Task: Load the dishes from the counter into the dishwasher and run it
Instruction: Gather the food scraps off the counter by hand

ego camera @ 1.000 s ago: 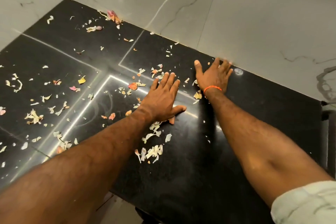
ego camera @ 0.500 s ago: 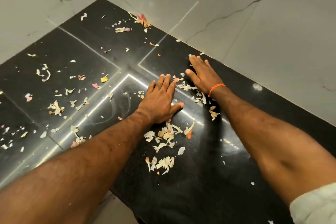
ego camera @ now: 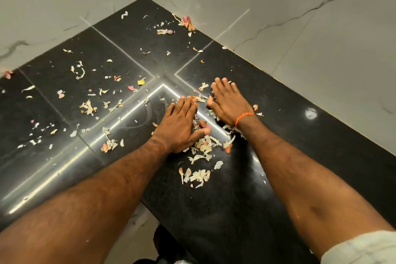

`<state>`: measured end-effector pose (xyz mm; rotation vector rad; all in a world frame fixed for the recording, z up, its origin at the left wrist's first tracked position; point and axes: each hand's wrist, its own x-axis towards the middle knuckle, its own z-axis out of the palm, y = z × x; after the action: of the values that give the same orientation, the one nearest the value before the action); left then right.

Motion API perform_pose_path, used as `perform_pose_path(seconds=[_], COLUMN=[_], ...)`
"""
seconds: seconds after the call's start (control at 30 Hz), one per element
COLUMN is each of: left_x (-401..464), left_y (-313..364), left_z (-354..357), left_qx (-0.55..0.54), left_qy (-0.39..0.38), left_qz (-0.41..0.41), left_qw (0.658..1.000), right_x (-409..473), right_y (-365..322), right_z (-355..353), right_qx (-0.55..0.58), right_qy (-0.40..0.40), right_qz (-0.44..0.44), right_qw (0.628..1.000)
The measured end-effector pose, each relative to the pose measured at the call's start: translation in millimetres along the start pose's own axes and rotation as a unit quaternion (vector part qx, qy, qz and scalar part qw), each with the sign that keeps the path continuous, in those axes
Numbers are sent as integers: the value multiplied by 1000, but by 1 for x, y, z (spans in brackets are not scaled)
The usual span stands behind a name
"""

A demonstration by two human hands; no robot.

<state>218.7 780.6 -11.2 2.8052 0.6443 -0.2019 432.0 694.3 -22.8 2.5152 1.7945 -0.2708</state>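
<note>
No dishes and no dishwasher are in view. A black stone counter point(ego camera: 278, 156) fills the corner and is strewn with onion and garlic peels. My left hand point(ego camera: 182, 124) lies flat on the counter with straight fingers, palm down, peels against its thumb. My right hand point(ego camera: 228, 100), an orange band at its wrist, rests flat just to the right, fingers straight and together, almost touching the left hand. A gathered heap of peels point(ego camera: 205, 146) sits between and just below both hands.
White marble walls point(ego camera: 300, 28) close the corner at the back and left. Loose peels point(ego camera: 87, 107) lie scattered over the left part of the counter, more near the back corner point(ego camera: 186, 22). The counter's front edge point(ego camera: 150, 206) runs below my left forearm.
My right hand has swept left along the counter from the wall toward my left hand, pushing peels into a heap between them. My left hand has stayed nearly in place.
</note>
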Motion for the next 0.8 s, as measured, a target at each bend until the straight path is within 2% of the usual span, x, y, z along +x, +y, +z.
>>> perform_pose_path(seconds=[0.1, 0.17, 0.23, 0.27, 0.33, 0.4, 0.47, 0.8], left_x=[-19, -28, -34, -37, -43, -50, -55, -96], left_y=[9, 15, 19, 20, 20, 19, 18, 3], left_z=[6, 5, 4, 3, 2, 2, 4, 13], left_qx=[11, 5, -2, -2, -2, 2, 4, 12], left_qy=[-4, -2, 1, 2, 3, 1, 2, 7], left_qz=[12, 20, 27, 30, 34, 33, 35, 51], left_qw=[1000, 1000, 1000, 1000, 999, 999, 999, 999], right_x=[-31, -47, -61, -66, -76, -94, -106, -109], right_y=[-26, -36, -30, -18, 19, 50, 52, -82], right_z=[6, -2, -15, -20, -22, -11, 4, 27], right_qx=[30, 120, 180, 160, 103, 93, 109, 81], right_qy=[-12, -17, 42, 86, 123, 87, 48, 36], right_qz=[-12, -21, -13, 7, 96, 230, 296, 128], right_qw=[999, 992, 983, 983, 982, 965, 948, 988])
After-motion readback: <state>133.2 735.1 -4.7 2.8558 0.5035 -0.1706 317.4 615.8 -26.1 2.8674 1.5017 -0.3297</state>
